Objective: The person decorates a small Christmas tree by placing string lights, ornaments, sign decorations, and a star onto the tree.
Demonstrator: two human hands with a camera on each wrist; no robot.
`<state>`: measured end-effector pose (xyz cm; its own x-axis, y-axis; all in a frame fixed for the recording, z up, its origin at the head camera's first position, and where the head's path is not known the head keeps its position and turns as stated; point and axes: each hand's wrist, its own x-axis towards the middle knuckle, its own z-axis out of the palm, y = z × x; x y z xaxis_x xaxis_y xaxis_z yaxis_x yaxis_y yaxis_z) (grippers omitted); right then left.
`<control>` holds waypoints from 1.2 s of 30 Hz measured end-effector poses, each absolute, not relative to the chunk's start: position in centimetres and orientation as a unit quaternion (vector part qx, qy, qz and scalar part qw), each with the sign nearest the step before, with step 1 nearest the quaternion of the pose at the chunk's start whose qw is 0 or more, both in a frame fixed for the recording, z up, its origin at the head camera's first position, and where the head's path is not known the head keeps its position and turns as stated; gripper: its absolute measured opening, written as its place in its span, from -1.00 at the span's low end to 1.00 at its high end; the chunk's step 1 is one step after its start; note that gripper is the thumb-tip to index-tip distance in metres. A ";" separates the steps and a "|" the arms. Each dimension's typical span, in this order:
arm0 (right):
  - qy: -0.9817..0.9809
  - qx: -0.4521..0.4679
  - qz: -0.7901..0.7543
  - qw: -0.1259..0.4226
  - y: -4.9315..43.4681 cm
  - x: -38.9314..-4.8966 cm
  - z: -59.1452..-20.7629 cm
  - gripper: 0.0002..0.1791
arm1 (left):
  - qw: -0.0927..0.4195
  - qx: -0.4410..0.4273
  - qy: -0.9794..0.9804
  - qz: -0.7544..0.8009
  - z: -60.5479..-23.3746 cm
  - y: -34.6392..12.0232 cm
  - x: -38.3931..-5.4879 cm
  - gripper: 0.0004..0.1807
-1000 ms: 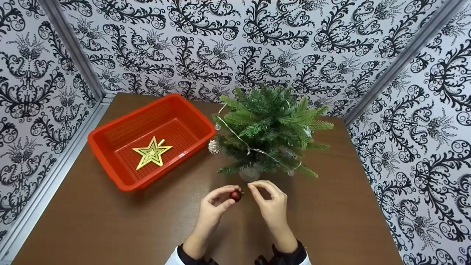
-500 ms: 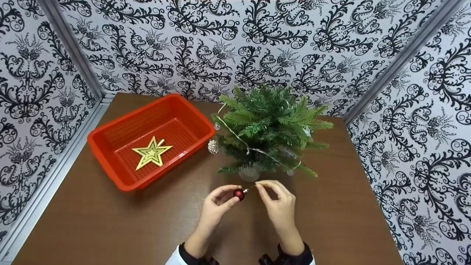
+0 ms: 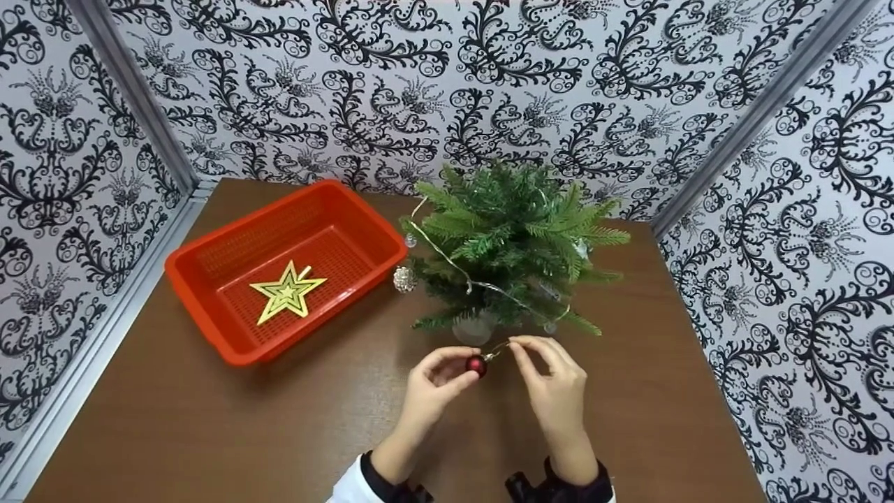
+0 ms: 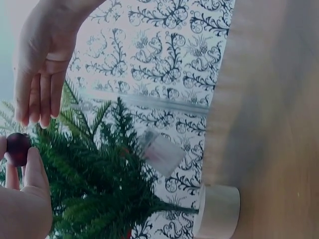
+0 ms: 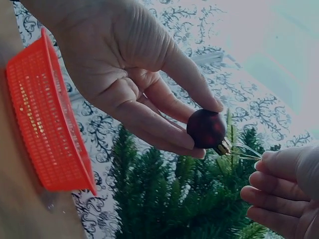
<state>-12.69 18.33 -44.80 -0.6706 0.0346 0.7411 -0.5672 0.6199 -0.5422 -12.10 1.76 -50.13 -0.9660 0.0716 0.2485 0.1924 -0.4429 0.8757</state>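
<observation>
My left hand (image 3: 434, 384) pinches a small dark red Christmas bauble (image 3: 477, 365) between thumb and fingertips, in front of the tree. From the bauble's gold cap runs a thin gold hanging loop (image 5: 245, 153), drawn out toward the right. The thumb and fingertips of my right hand (image 3: 555, 377) pinch the far end of that loop. Behind both hands stands a small artificial Christmas tree (image 3: 510, 237) in a pale round pot (image 4: 218, 211). A silvery garland wire (image 3: 447, 257) and a glittery ball ornament (image 3: 404, 279) hang on its branches.
An orange-red plastic basket (image 3: 209, 328) sits left of the tree on the brown table (image 3: 174, 426). Inside it lies a gold star (image 3: 288, 293). Black-and-white patterned walls (image 3: 377, 91) close off the back and both sides.
Both hands have shifted to the right with the bauble. The right hand has drawn away from the bauble's cap, and the gold loop now shows stretched between the two hands.
</observation>
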 end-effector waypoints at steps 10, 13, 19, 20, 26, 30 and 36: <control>-0.828 0.154 0.358 0.403 19.2 -13.4 -43.9 -0.84 | 0.037 -0.113 -0.533 -0.837 -49.5 3.9 -13.0 -0.62; -0.830 0.155 0.342 0.412 19.3 -13.7 -43.7 -0.84 | 0.033 -0.109 -0.535 -0.837 -49.4 4.3 -13.1 -0.61; -0.832 0.158 0.318 0.427 19.5 -14.2 -43.6 -0.84 | 0.022 -0.101 -0.526 -0.844 -49.1 4.9 -13.4 -0.56; -0.833 0.158 0.316 0.426 19.5 -14.3 -43.6 -0.85 | 0.020 -0.099 -0.524 -0.846 -49.1 4.9 -13.4 -0.56; -0.844 0.158 0.300 0.415 19.5 -14.3 -43.3 -0.88 | 0.010 -0.087 -0.522 -0.849 -49.1 5.1 -13.6 -0.56; -0.849 0.160 0.287 0.414 19.5 -14.5 -43.3 -0.87 | 0.007 -0.085 -0.523 -0.848 -49.1 5.2 -13.6 -0.56; -0.854 0.165 0.276 0.409 19.5 -14.8 -43.1 -0.86 | 0.006 -0.080 -0.521 -0.850 -49.4 5.2 -13.6 -0.55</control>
